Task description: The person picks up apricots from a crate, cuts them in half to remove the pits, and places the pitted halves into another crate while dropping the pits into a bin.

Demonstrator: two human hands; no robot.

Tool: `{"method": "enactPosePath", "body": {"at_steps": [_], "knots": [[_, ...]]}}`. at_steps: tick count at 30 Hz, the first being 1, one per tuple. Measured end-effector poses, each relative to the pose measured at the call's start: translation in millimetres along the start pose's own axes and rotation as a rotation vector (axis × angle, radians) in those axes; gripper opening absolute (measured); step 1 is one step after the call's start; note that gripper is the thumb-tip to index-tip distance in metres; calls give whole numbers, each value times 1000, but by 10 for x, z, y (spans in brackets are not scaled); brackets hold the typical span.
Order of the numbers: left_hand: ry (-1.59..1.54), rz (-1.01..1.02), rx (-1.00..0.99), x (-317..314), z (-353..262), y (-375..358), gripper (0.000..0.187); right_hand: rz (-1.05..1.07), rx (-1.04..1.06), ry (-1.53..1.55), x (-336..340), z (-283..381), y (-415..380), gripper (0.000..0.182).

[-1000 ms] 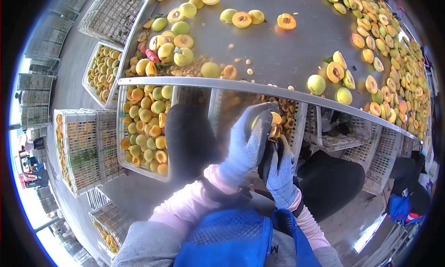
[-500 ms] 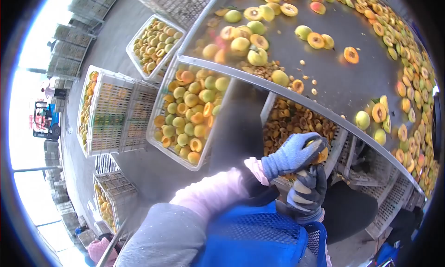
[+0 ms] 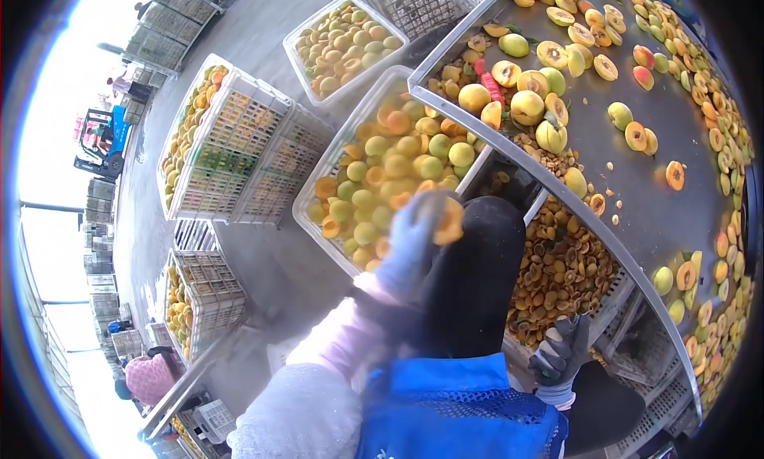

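My left hand [image 3: 407, 240], in a blue-grey glove and blurred by motion, is closed on a cut yellow peach half [image 3: 449, 222]. It hangs over the near edge of a white crate [image 3: 306, 212] filled with yellow-green peaches [image 3: 368, 200], many of them halves. My right hand [image 3: 559, 354], in a dark-palmed grey glove, is by my right leg with its fingers curled; what they hold, if anything, I cannot make out. Just beyond it, a crate of brown pits and scraps [image 3: 557, 280] stands below the table rim.
A metal table [image 3: 597, 140] with a raised rim carries whole and cut peaches and a red object [image 3: 489, 83]. Stacked fruit crates [image 3: 239, 148] stand at left. Farther off are a blue forklift [image 3: 103, 144] and a person in pink [image 3: 150, 378].
My left hand has moved left, away from my right hand, carrying the peach half to the fruit crate. My right hand has dropped slightly to the right. The view has shifted left.
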State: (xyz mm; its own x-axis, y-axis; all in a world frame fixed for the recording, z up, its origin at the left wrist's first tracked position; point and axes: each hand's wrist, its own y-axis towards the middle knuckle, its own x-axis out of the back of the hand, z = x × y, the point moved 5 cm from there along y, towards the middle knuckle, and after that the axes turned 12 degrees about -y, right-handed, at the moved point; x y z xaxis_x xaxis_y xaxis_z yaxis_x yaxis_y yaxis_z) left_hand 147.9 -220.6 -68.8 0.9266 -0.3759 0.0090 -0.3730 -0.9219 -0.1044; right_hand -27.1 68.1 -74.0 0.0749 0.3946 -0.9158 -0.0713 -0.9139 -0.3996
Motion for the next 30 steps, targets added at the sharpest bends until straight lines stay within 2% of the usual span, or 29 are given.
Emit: {"method": "enactPosePath", "body": {"at_steps": [2, 4, 6, 7, 8, 9, 13, 16, 17, 18, 19, 22, 23, 24, 26, 28, 29, 30], "knots": [[285, -263, -159, 906, 432, 358, 29, -161, 28, -121, 199, 42, -33, 55], [512, -474, -223, 1515, 520, 587, 35, -252, 16, -156, 273, -11, -17, 52], [987, -532, -35, 1781, 614, 755, 46, -342, -8, -177, 400, -63, 7, 50], [1108, -422, -61, 1969, 982, 900, 60, -415, -9, -309, 399, -87, 43, 49], [1286, -364, -173, 2172, 1558, 939, 70, -490, -9, -441, 375, -132, 79, 48], [1255, -316, -86, 2189, 1546, 983, 72, -567, -7, -570, 354, -161, 102, 47], [1310, -124, 268, 2246, 1222, 1059, 78, -580, -55, -652, 256, -224, 182, 46], [1175, -240, 52, 2099, 1166, 1007, 76, -611, -103, -713, 273, -247, 201, 45], [1419, -159, -57, 2057, 1623, 871, 76, -641, -122, -723, 290, -278, 183, 45], [1500, -147, -66, 1914, 1506, 746, 78, -667, -134, -734, 301, -295, 196, 45], [1440, -139, -46, 1935, 1545, 849, 81, -688, -134, -748, 287, -281, 223, 45], [1213, -81, 117, 2170, 1600, 1066, 87, -544, -65, -689, 33, -293, 191, 45], [1220, -83, 262, 2100, 1414, 1109, 85, -304, -45, -661, -297, -273, 163, 44], [1228, -78, 409, 1977, 1141, 1105, 83, -281, 0, -588, -318, -255, 132, 44], [1186, -223, 155, 1632, 772, 1107, 68, -252, 116, -432, -224, -188, -1, 45], [851, -222, -267, 985, 315, 1083, 47, -531, -118, -503, 365, -150, -62, 45], [647, -154, -338, 508, 45, 1007, 41, -596, -206, -530, 393, -178, -126, 46], [449, -94, -392, 11, -266, 856, 36, -558, -226, -566, 339, -174, -174, 47]]}}
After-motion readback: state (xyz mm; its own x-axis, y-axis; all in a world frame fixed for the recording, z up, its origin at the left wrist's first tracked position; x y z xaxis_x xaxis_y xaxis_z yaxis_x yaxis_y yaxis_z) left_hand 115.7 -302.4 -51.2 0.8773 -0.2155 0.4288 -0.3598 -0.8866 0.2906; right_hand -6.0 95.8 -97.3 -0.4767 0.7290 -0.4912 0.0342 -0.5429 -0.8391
